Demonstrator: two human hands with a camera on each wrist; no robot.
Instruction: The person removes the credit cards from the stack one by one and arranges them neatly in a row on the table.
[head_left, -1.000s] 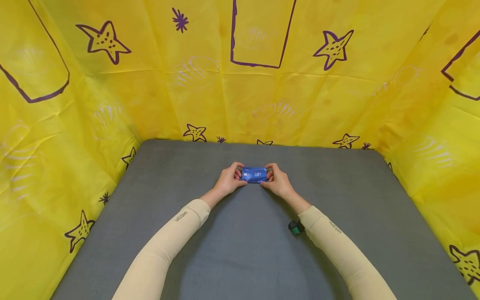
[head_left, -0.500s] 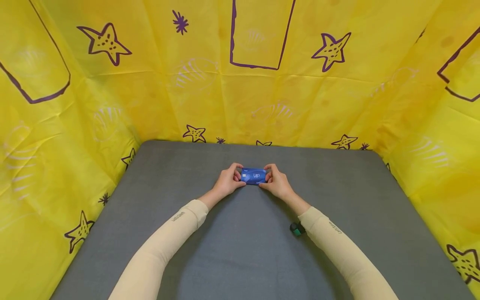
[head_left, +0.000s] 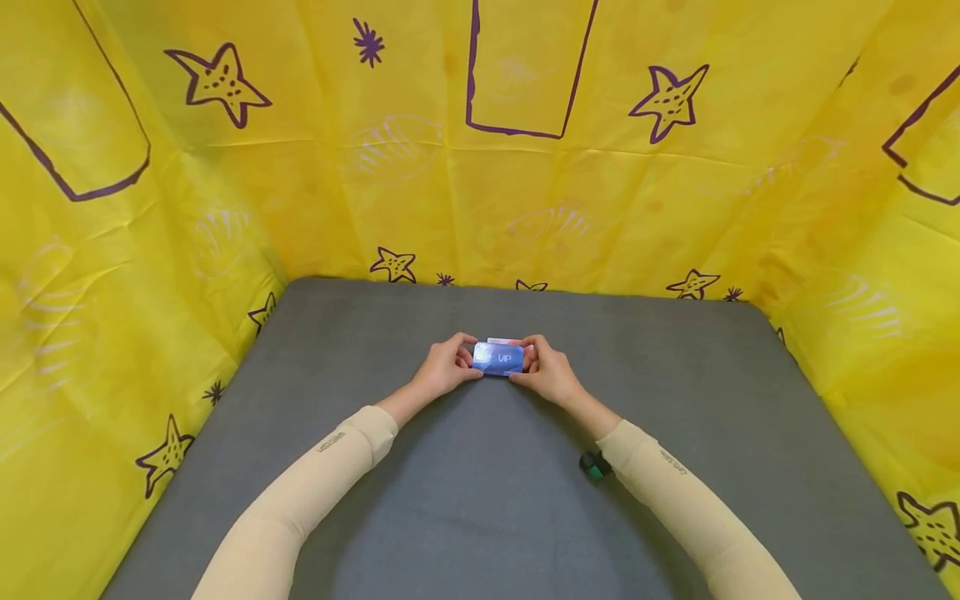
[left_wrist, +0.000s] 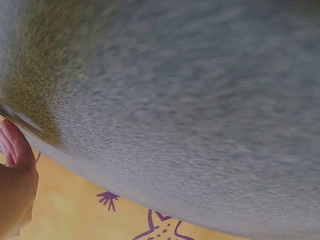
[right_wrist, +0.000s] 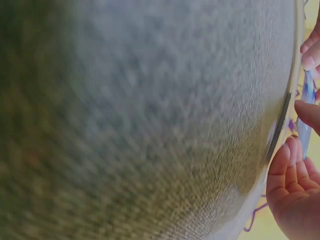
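Observation:
A blue card [head_left: 495, 359] marked VIP is held up with its face toward the head camera. Behind it, a white and red card [head_left: 504, 341] shows as a strip above its top edge and a bit at the right. My left hand [head_left: 444, 367] pinches the blue card by its left end. At the other end, my right hand [head_left: 553, 372] grips the white and red card, index finger at the top and thumb near the blue card's lower right corner. The right wrist view catches a card [right_wrist: 304, 125] nearly edge-on among the fingers. Most of the rear card is hidden.
A grey cloth-covered table [head_left: 480, 500] lies under both arms. Yellow curtain [head_left: 495, 200] with purple starfish drawings encloses its back and sides. A small black and green device [head_left: 595, 467] is at the right forearm, by the cuff.
The blue card has slid left and slightly nearer with the left hand, tilting and catching glare. The white and red card has come into view behind it. The right hand has barely moved.

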